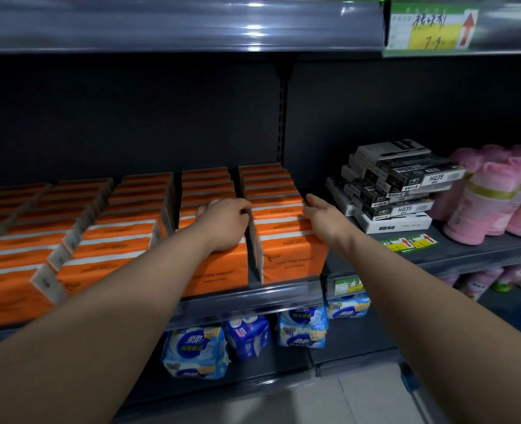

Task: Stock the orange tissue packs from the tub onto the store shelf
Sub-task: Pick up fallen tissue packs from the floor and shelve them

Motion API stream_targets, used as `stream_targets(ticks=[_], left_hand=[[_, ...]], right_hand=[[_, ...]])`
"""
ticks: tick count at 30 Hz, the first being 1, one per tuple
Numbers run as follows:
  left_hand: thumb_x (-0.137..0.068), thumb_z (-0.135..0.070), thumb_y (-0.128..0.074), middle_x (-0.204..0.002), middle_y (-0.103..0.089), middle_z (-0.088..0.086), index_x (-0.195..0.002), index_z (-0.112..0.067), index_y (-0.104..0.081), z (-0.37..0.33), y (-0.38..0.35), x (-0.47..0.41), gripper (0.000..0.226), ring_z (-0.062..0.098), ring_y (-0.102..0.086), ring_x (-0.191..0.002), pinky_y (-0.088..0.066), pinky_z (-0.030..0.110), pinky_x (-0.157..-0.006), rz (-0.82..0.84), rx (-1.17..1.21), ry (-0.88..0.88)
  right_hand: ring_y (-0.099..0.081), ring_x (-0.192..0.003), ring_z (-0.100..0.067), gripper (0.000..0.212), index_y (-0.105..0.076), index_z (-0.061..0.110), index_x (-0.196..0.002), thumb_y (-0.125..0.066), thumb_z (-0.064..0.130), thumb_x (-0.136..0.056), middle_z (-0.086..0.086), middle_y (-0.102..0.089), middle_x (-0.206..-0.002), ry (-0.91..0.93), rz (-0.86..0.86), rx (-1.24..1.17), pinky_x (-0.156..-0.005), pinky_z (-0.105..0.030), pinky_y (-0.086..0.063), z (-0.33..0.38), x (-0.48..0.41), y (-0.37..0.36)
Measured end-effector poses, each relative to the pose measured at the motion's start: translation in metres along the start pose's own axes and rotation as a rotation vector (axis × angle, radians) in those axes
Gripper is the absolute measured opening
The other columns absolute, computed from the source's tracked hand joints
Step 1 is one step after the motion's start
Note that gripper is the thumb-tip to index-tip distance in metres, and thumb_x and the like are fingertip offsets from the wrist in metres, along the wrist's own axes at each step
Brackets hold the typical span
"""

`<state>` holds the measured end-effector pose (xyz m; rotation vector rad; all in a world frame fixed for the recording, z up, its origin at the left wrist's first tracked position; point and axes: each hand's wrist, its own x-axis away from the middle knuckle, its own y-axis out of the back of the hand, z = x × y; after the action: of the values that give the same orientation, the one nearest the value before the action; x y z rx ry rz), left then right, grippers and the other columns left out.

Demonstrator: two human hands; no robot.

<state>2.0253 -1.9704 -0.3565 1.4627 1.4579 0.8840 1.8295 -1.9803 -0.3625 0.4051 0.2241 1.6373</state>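
Note:
Several rows of orange tissue packs (124, 240) stand on the middle store shelf (247, 296). My left hand (225, 223) lies over the top of one row, fingers curled down into the gap beside the rightmost row (286, 240). Against the right side of that rightmost row rests my right hand (322, 214), fingers straight. Neither hand carries a pack. The tub is out of view.
Right of the orange packs sits a stack of black and white boxes (396, 191), then pink rolled packs (497, 197). Blue and white packs (195, 351) fill the shelf below. An upper shelf edge (176, 29) overhangs with a price label (430, 27).

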Motion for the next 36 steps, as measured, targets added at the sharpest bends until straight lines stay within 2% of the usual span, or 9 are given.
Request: stream_targets(ticks=[3, 5, 10, 15, 17, 22, 29, 32, 36], left_hand=[[-0.095, -0.031, -0.045, -0.135, -0.054, 0.001, -0.134, -0.024, -0.05, 0.007, 0.005, 0.005, 0.04, 0.024, -0.047, -0.127, -0.036, 0.043, -0.107, -0.053, 0.007, 0.02], [-0.093, -0.032, -0.048, -0.133, -0.056, 0.002, -0.132, -0.023, -0.052, 0.012, 0.009, 0.012, 0.041, 0.024, -0.05, -0.124, -0.04, 0.041, -0.105, -0.07, -0.005, 0.033], [-0.089, -0.038, -0.051, -0.132, -0.058, 0.002, -0.128, -0.024, -0.056, 0.032, 0.024, 0.046, 0.042, 0.024, -0.053, -0.121, -0.043, 0.039, -0.101, -0.102, -0.067, 0.064], [-0.089, -0.036, -0.05, -0.127, -0.061, 0.003, -0.124, -0.024, -0.058, 0.048, 0.048, 0.101, 0.038, 0.026, -0.054, -0.119, -0.043, 0.04, -0.099, -0.101, -0.126, 0.125], [-0.088, -0.034, -0.049, -0.119, -0.064, 0.005, -0.114, -0.024, -0.062, 0.058, 0.059, 0.126, 0.03, 0.028, -0.057, -0.114, -0.046, 0.04, -0.094, -0.108, -0.128, 0.14], [-0.089, -0.036, -0.052, -0.132, -0.058, 0.002, -0.128, -0.025, -0.056, 0.087, 0.09, 0.19, 0.041, 0.023, -0.051, -0.124, -0.041, 0.037, -0.102, -0.145, -0.143, 0.235], [-0.087, -0.039, -0.049, -0.126, -0.063, 0.002, -0.122, -0.024, -0.06, 0.133, 0.138, 0.264, 0.039, 0.022, -0.053, -0.122, -0.038, 0.038, -0.106, -0.181, -0.111, 0.307], [-0.091, -0.032, -0.053, -0.134, -0.056, 0.004, -0.131, -0.02, -0.054, 0.157, 0.157, 0.282, 0.042, 0.024, -0.052, -0.123, -0.042, 0.035, -0.101, -0.179, -0.109, 0.318], [-0.093, -0.03, -0.05, -0.126, -0.06, 0.004, -0.123, -0.02, -0.058, 0.195, 0.179, 0.292, 0.033, 0.022, -0.06, -0.106, -0.047, 0.035, -0.09, -0.184, -0.088, 0.29]], right_hand=[[-0.052, -0.074, 0.001, 0.024, -0.047, 0.031, -0.118, -0.038, 0.018, -0.1, 0.014, -0.056, -0.09, 0.106, 0.0, 0.167, -0.066, -0.018, -0.041, 0.003, 0.003, 0.003], [-0.058, -0.08, -0.004, 0.022, -0.05, 0.035, -0.107, -0.042, 0.017, -0.097, 0.011, -0.06, -0.092, 0.154, 0.007, 0.269, -0.066, -0.019, -0.043, 0.01, 0.008, 0.002], [-0.055, -0.111, -0.022, 0.032, -0.057, 0.022, -0.121, -0.054, 0.021, -0.089, -0.001, -0.059, -0.124, 0.309, -0.031, 0.56, -0.094, -0.038, -0.047, 0.025, 0.026, -0.006], [-0.042, -0.131, -0.024, 0.05, -0.047, 0.017, -0.137, -0.055, 0.027, -0.089, -0.005, -0.046, -0.143, 0.383, -0.01, 0.698, -0.108, -0.039, -0.037, 0.043, 0.056, -0.029], [-0.042, -0.132, -0.024, 0.05, -0.048, 0.016, -0.137, -0.054, 0.026, -0.088, -0.005, -0.046, -0.144, 0.392, 0.004, 0.716, -0.108, -0.035, -0.036, 0.05, 0.072, -0.042], [-0.045, -0.129, -0.026, 0.05, -0.049, 0.016, -0.136, -0.054, 0.03, -0.089, -0.008, -0.05, -0.14, 0.375, 0.065, 0.723, -0.105, -0.034, -0.039, 0.075, 0.116, -0.077], [-0.058, -0.113, -0.026, 0.046, -0.052, 0.024, -0.133, -0.055, 0.026, -0.087, -0.006, -0.06, -0.129, 0.474, 0.067, 0.751, -0.096, -0.032, -0.045, 0.116, 0.164, -0.132], [-0.058, -0.112, -0.027, 0.047, -0.051, 0.021, -0.135, -0.054, 0.024, -0.088, -0.008, -0.06, -0.129, 0.519, 0.09, 0.721, -0.094, -0.033, -0.047, 0.133, 0.17, -0.16], [-0.059, -0.113, -0.026, 0.046, -0.051, 0.022, -0.134, -0.055, 0.026, -0.088, -0.007, -0.062, -0.126, 0.591, 0.151, 0.733, -0.097, -0.037, -0.046, 0.15, 0.164, -0.208]])
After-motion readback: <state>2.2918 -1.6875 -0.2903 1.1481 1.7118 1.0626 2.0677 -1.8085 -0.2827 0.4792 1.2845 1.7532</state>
